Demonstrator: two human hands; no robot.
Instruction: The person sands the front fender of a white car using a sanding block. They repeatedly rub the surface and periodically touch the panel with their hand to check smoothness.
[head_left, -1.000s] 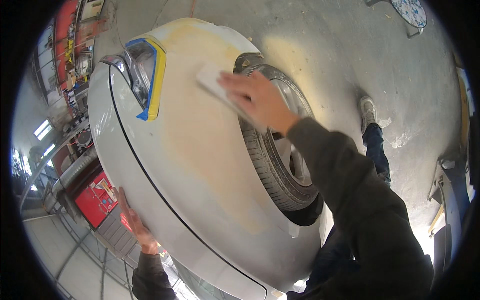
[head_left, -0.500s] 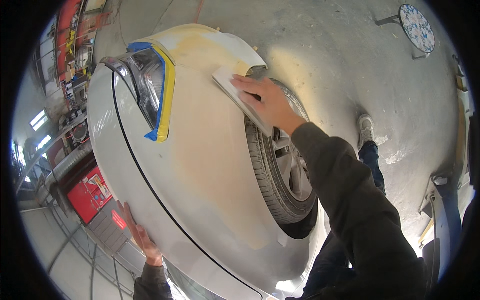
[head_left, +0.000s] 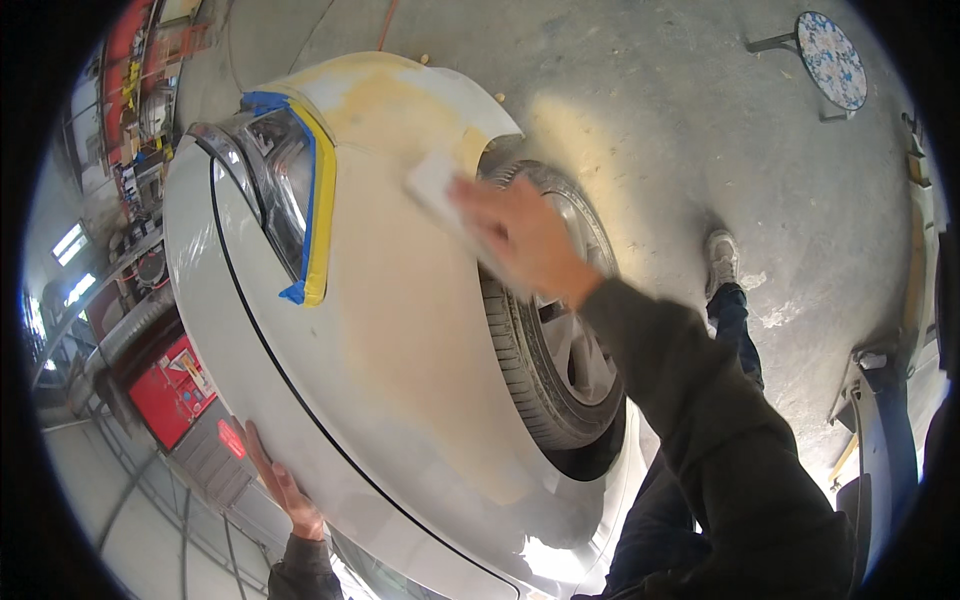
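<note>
My right hand is closed around a long white sanding block, both smeared by motion. The block lies against the sanded front fender of a pale car, just above the wheel arch. Beige and yellowish patches cover that fender. Below the hand are the tire and its alloy wheel. My left hand lies flat with fingers stretched at the edge of the hood, holding nothing. Blue and yellow masking tape borders the headlight.
A round stool with a speckled top stands at the far right on the concrete floor. A red cabinet and cluttered shelves stand on the left. A blue and white panel is at the right edge. My shoe rests beside the car.
The view has shifted a little, moving the car left and down in the picture. My right hand and the block have moved slightly left over the fender. My left hand stays put.
</note>
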